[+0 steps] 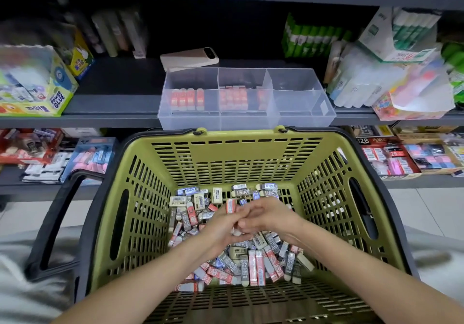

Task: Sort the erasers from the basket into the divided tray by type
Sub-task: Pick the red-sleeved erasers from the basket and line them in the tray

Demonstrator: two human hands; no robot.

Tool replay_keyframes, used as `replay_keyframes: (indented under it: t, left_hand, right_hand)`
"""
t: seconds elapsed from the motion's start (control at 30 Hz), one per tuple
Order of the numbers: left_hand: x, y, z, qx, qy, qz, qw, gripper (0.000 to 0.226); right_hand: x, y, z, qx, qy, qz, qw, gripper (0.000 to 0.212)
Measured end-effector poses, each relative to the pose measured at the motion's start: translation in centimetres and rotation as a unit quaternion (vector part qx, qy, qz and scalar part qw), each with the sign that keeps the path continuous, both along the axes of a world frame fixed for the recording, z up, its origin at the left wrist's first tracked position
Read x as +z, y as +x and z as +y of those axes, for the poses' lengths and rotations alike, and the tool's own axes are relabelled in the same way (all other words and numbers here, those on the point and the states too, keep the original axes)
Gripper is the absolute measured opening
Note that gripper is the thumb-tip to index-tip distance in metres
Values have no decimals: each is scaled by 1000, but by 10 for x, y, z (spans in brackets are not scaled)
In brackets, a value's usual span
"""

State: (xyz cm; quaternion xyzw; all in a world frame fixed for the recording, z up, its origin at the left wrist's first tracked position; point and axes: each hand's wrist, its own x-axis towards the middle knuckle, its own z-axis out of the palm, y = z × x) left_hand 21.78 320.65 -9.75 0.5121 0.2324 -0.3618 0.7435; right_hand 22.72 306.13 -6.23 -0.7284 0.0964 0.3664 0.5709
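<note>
The dark shelf (113, 102) carries the clear divided tray (301, 120) at its near edge, just beyond the green basket (175, 163), so sorted pieces travel a short way. Red-sleeved erasers (187, 100) stand in its left and middle compartments; the right one looks bare. Mixed erasers (263, 261) litter the basket floor. Above them the left hand (221, 228) pinches a red eraser (231, 205) upright, probably gathering one type. The right hand (268, 215) curls against it, and I cannot tell whether it grips anything.
</note>
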Motion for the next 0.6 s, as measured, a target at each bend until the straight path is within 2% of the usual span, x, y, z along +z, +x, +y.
replay_keyframes:
  t: [0.07, 0.1, 0.13, 0.2, 0.23, 0.3, 0.37, 0.47, 0.6]
  left_hand:
    - [-8, -1, 5, 0, 44, 3, 999, 28]
    - [-13, -1, 7, -11, 67, 11, 998, 29]
    - [-17, 0, 10, -27, 85, 18, 996, 33]
    - [-21, 2, 16, -58, 104, 37, 992, 47]
    - [-24, 2, 18, -71, 107, 43, 991, 50]
    - [-28, 3, 22, -98, 110, 46, 988, 60]
    - [-33, 2, 24, -113, 107, 42, 987, 67]
    - [-39, 1, 23, -126, 105, 39, 986, 64]
    - [-43, 5, 23, -120, 113, 45, 985, 59]
  right_hand:
    - [-8, -6, -13, 55, -189, 14, 980, 22]
    - [-14, -13, -18, 117, -289, 22, 950, 21]
    - [-20, -22, -22, 180, -353, 32, 918, 20]
    - [-31, -38, -22, 260, -413, 30, 872, 31]
    - [-36, -43, -21, 268, -425, 16, 864, 39]
    - [-44, -49, -18, 235, -422, -15, 876, 46]
    - [-48, -52, -13, 188, -391, -30, 901, 45]
    - [-53, -55, -6, 164, -366, -20, 916, 38]
    - [-59, -56, -1, 145, -359, -14, 922, 79]
